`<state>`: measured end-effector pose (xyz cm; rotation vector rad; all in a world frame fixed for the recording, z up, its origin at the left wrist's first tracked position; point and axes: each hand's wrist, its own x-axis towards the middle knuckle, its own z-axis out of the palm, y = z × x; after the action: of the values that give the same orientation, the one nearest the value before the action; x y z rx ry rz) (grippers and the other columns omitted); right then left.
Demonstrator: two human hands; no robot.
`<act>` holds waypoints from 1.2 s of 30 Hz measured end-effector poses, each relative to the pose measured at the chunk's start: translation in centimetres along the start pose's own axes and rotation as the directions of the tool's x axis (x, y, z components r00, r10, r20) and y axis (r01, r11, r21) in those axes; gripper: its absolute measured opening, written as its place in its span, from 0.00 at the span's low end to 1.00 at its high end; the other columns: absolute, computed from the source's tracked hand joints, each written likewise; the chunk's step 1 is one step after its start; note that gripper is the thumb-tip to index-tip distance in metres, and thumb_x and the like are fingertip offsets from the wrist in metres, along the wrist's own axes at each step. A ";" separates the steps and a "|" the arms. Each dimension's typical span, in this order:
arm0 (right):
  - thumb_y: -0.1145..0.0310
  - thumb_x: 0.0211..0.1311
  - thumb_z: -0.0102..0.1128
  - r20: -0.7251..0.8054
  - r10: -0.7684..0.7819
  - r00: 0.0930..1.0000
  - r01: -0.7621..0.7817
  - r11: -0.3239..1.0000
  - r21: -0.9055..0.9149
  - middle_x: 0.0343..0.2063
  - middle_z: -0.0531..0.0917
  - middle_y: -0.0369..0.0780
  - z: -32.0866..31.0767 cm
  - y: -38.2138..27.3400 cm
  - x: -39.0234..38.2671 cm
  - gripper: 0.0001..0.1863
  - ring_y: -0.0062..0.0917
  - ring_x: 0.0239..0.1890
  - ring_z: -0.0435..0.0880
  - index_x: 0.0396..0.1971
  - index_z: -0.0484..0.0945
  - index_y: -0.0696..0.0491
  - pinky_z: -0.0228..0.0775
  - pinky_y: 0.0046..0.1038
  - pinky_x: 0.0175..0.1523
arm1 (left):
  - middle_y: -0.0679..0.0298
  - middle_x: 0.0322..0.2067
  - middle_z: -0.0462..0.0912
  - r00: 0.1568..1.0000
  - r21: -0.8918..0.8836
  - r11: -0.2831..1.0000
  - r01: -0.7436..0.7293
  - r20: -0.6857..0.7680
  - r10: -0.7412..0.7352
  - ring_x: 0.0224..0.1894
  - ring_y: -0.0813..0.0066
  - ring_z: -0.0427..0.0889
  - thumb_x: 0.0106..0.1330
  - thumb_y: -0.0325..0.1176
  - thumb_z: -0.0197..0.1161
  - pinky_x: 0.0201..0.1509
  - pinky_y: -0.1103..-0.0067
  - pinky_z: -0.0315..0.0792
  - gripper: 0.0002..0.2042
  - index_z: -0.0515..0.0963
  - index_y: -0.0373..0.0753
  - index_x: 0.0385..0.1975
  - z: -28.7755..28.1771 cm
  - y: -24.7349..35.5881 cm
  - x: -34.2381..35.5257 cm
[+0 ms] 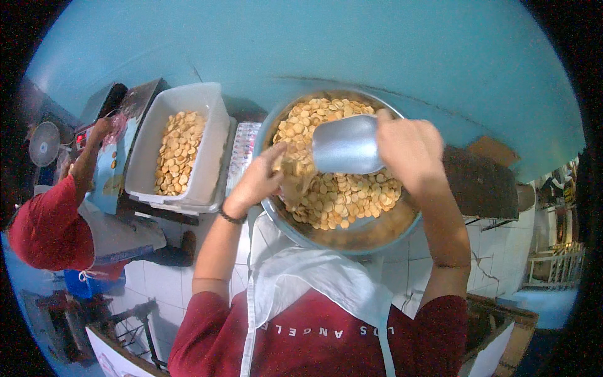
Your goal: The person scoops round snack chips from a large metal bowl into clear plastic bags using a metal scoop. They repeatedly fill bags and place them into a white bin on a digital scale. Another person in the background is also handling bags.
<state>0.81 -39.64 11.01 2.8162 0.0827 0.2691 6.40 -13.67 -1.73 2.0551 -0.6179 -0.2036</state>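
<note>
My right hand is closed around the handle of a shiny metal scoop, which hangs over a wide metal basin. Small round golden biscuits fill much of the basin. At its left side, my left hand grips what looks like a clear plastic bag with some biscuits in it; the bag is blurred and its edges are hard to make out. The scoop's mouth points left, close to the bag. Whether biscuits lie inside the scoop is hidden.
A white plastic tub with more biscuits stands left of the basin. Farther left, a co-worker in a red sleeve reaches over a table beside a small fan. A blue wall runs behind; a dark box sits at right.
</note>
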 end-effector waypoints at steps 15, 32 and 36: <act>0.62 0.58 0.49 0.372 0.137 0.918 -0.198 0.971 0.131 0.25 0.82 0.50 24.0 2.1 -14.0 0.16 0.43 0.30 0.83 0.43 0.74 0.54 0.71 0.48 0.38 | 0.59 0.23 0.80 0.795 0.728 0.625 0.281 -0.542 0.275 0.28 0.60 0.80 0.56 0.29 0.56 0.33 0.70 0.71 0.03 0.76 0.40 0.23 -19.3 -9.1 -5.3; 0.63 0.55 0.56 0.684 0.097 0.723 -0.649 0.434 0.625 0.44 0.79 0.54 35.0 -12.3 -9.5 0.21 0.47 0.48 0.78 0.48 0.73 0.58 0.68 0.42 0.54 | 0.53 0.46 0.79 0.864 0.700 0.703 0.122 -0.424 0.272 0.47 0.51 0.78 0.56 0.25 0.57 0.48 0.65 0.75 0.15 0.78 0.42 0.44 -16.0 -19.0 14.4; 0.68 0.55 0.57 0.663 0.063 0.746 -0.652 0.273 0.707 0.43 0.80 0.51 37.0 -13.2 -8.7 0.21 0.45 0.48 0.79 0.49 0.71 0.57 0.70 0.39 0.52 | 0.49 0.42 0.81 0.853 0.576 0.726 0.377 -0.521 -0.030 0.43 0.51 0.80 0.59 0.25 0.54 0.46 0.63 0.75 0.14 0.77 0.42 0.45 -14.5 -22.1 17.9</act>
<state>-0.96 -38.90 -29.24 3.8800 -0.9102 -0.7691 34.92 -2.32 -10.66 2.7353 -0.1236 0.4729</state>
